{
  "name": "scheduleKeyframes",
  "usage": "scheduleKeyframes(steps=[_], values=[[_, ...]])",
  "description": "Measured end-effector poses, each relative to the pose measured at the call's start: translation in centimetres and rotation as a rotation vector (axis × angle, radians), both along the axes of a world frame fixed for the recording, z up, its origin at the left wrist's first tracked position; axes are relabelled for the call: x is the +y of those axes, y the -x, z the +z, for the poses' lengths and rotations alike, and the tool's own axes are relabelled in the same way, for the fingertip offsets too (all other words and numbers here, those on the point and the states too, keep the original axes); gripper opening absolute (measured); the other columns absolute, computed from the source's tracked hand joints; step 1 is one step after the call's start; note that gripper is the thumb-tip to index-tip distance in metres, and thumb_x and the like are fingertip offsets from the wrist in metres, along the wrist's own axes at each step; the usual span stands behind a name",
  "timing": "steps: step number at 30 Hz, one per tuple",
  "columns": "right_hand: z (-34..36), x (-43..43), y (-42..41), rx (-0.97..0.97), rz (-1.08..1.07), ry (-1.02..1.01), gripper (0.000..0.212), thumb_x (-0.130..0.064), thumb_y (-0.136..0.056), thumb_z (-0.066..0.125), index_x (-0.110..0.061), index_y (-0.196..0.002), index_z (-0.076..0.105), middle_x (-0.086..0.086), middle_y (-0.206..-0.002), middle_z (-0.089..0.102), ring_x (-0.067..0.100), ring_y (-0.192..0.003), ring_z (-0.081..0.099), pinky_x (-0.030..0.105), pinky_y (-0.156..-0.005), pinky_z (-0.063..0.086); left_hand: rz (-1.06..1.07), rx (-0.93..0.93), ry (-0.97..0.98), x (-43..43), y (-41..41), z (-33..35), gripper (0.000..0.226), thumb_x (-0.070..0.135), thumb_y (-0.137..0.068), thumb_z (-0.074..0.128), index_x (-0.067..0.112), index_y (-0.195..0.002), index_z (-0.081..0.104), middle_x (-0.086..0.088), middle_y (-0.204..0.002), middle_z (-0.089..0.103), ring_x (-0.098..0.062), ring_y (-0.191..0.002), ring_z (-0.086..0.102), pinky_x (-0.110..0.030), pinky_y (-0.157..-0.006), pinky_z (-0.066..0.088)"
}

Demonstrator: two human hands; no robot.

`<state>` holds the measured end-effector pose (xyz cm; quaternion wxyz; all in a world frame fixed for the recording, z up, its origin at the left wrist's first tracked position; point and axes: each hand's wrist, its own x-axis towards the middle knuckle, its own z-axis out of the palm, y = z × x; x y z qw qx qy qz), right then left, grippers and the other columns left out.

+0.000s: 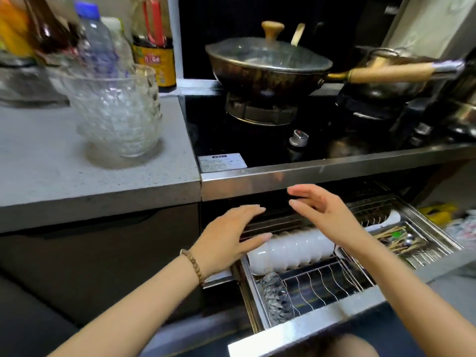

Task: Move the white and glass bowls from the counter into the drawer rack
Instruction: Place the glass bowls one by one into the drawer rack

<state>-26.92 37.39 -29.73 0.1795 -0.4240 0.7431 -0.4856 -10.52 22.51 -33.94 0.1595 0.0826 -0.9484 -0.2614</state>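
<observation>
Hands: I see left hand (229,238) and right hand (327,215) released, empty.
White bowls (291,251): in rack (322,282), just under the fingers (253,210).
Glass bowls (116,112): on counter (77,173).

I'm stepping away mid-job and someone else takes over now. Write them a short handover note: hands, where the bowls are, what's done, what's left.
Hands: left hand and right hand are both open, holding nothing, above the open drawer rack.
In the rack: white bowls in a row on edge; one glass bowl in the front row.
On the counter: stack of glass bowls, left of the stove.
Done: white bowls, one glass bowl.
Left: the counter stack.
</observation>
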Motion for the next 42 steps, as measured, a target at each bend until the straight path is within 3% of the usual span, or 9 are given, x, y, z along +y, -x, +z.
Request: scheduleKeyframes(steps=[4, 7, 13, 21, 24, 27, 35, 39, 42], values=[[6.5, -1.4, -2.1, 0.134, 0.034, 0.157, 0.04, -0.04, -0.082, 0.062, -0.04, -0.121, 0.055, -0.021, -0.127, 0.057, -0.009, -0.113, 0.054, 0.008, -0.089, 0.045, -0.053, 0.175, 0.101, -1.1, -3.0, 8.1, 0.062, 0.065, -0.085, 0.037, 0.037, -0.14, 0.033, 0.018, -0.142, 0.041, 0.005, -0.127, 0.035, -0.006, -0.101, 0.025], [10.2, -3.6, -3.9, 0.207, 0.075, 0.189, 0.054, -0.056, -0.074, 0.06, -0.048, -0.126, 0.048, -0.026, -0.131, 0.05, -0.01, -0.123, 0.044, 0.014, -0.094, 0.042, -0.043, 0.284, 0.153, -2.9, -5.5, 13.3, 0.06, 0.063, -0.087, 0.041, 0.032, -0.139, 0.038, 0.015, -0.141, 0.042, 0.004, -0.129, 0.035, -0.009, -0.105, 0.025], [14.6, -10.0, -7.1, 0.246, 0.186, 0.216, 0.056, -0.043, -0.083, 0.063, -0.042, -0.134, 0.041, -0.025, -0.134, 0.044, -0.005, -0.126, 0.04, 0.017, -0.098, 0.038, 0.192, 0.437, 0.232, -9.2, -10.0, 18.9, 0.058, 0.057, -0.085, 0.043, 0.027, -0.136, 0.044, 0.016, -0.142, 0.036, 0.001, -0.133, 0.028, -0.011, -0.108, 0.017], [15.9, -19.0, -10.0, 0.241, 0.289, 0.164, 0.053, -0.038, -0.085, 0.065, -0.034, -0.133, 0.044, -0.012, -0.145, 0.041, 0.008, -0.131, 0.04, 0.03, -0.107, 0.037, 0.44, 0.343, 0.084, -17.4, -13.2, 18.5, 0.063, 0.064, -0.075, 0.05, 0.039, -0.132, 0.043, 0.018, -0.14, 0.035, -0.003, -0.136, 0.025, -0.024, -0.109, 0.022], [15.4, -21.3, -10.6, 0.286, 0.303, 0.114, 0.057, -0.042, -0.081, 0.067, -0.033, -0.133, 0.046, -0.012, -0.143, 0.043, 0.007, -0.132, 0.039, 0.027, -0.106, 0.033, 0.411, 0.259, 0.001, -19.0, -13.5, 17.2, 0.056, 0.071, -0.07, 0.051, 0.051, -0.122, 0.043, 0.031, -0.124, 0.039, 0.002, -0.123, 0.036, -0.007, -0.096, 0.026], [14.7, -22.6, -10.8, 0.329, 0.317, 0.078, 0.056, -0.045, -0.078, 0.07, -0.035, -0.13, 0.05, -0.015, -0.144, 0.041, 0.002, -0.131, 0.036, 0.023, -0.106, 0.029, 0.376, 0.231, -0.073, -20.3, -13.1, 16.2, 0.053, 0.07, -0.07, 0.055, 0.046, -0.116, 0.051, 0.026, -0.126, 0.049, 0.004, -0.119, 0.042, -0.014, -0.095, 0.03], [13.4, -23.5, -11.3, 0.365, 0.283, 0.106, 0.019, -0.039, -0.074, 0.075, -0.025, -0.086, 0.071, -0.018, -0.131, 0.052, -0.004, -0.122, 0.043, 0.021, -0.101, 0.025, 0.33, 0.409, -0.094, -21.7, -12.3, 15.1, 0.04, 0.062, -0.065, 0.066, 0.025, -0.075, 0.054, 0.007, -0.098, 0.064, 0.0, -0.095, 0.054, -0.012, -0.081, 0.04], [14.9, -22.7, -11.8, 0.398, 0.251, 0.165, 0.021, -0.041, -0.073, 0.073, -0.022, -0.083, 0.071, -0.019, -0.129, 0.053, -0.004, -0.124, 0.042, 0.023, -0.102, 0.026, 0.313, 0.514, -0.098, -21.0, -12.0, 16.5, 0.041, 0.061, -0.062, 0.066, 0.024, -0.075, 0.052, 0.016, -0.095, 0.059, 0.019, -0.094, 0.048, 0.002, -0.078, 0.033], [17.0, -20.6, -12.1, 0.479, 0.225, 0.229, 0.031, -0.058, -0.068, 0.065, -0.03, -0.082, 0.069, -0.024, -0.128, 0.052, -0.005, -0.127, 0.04, 0.025, -0.107, 0.028, 0.243, 0.606, -0.158, -19.7, -11.7, 18.1, 0.036, 0.059, -0.064, 0.068, 0.029, -0.074, 0.05, 0.01, -0.1, 0.06, 0.012, -0.101, 0.051, -0.008, -0.086, 0.039]])
